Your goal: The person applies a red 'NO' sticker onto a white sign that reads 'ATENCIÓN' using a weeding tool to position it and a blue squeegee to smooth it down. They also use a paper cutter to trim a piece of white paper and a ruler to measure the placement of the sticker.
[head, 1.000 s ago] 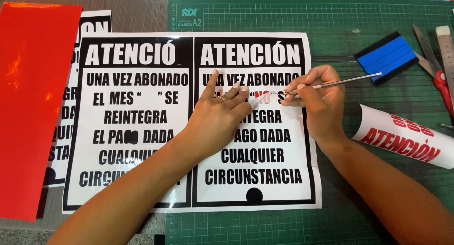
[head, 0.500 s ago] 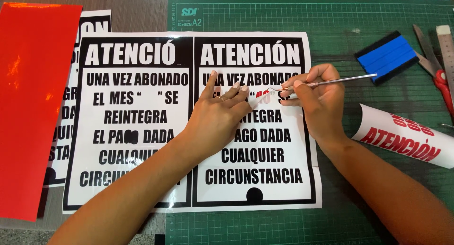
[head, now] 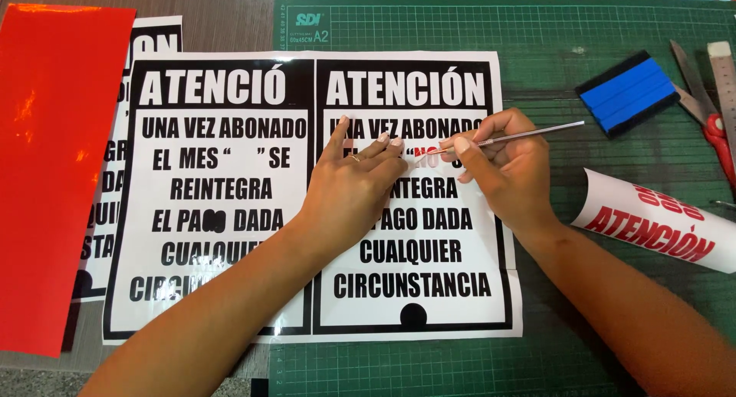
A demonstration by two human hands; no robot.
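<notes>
Left hand (head: 354, 188) laid flat, fingers spread, pressing on the right-hand panel of a large white vinyl sheet with black borders and black lettering (head: 230, 213). Right hand (head: 502, 167) pinching a thin silver metal pick (head: 521, 135) between thumb and forefingers, tip lowered onto small red lettering just beside the left fingertips. Sheet lying half on a green gridded cutting mat (head: 537, 36), half on a grey tabletop (head: 222, 17).

Surroundings: glossy red vinyl sheet (head: 54, 167) flat at the far left, overlapping a second black-and-white printed sheet (head: 157, 38) tucked under the main one. Blue felt-edged squeegee (head: 627, 92) on the mat, well apart from the right hand. Red-handled scissors (head: 709, 117) and a metal ruler (head: 722, 67) near the right edge. Rolled white sheet with red lettering (head: 652, 224) beside the right forearm, not touching it.

Obstructions: both hands and the left forearm covering several lines of the right panel; left forearm also crossing the lower part of the left panel. Pick tip partly screened by fingers; exact contact point not discernible.

Cut off: scissors, ruler and roll all truncated at the right edge; second printed sheet largely hidden.

Count: two printed panels on the main sheet, one partly hidden sheet, one red sheet, one roll, one squeegee, one pick, one pair of scissors, one ruler.
</notes>
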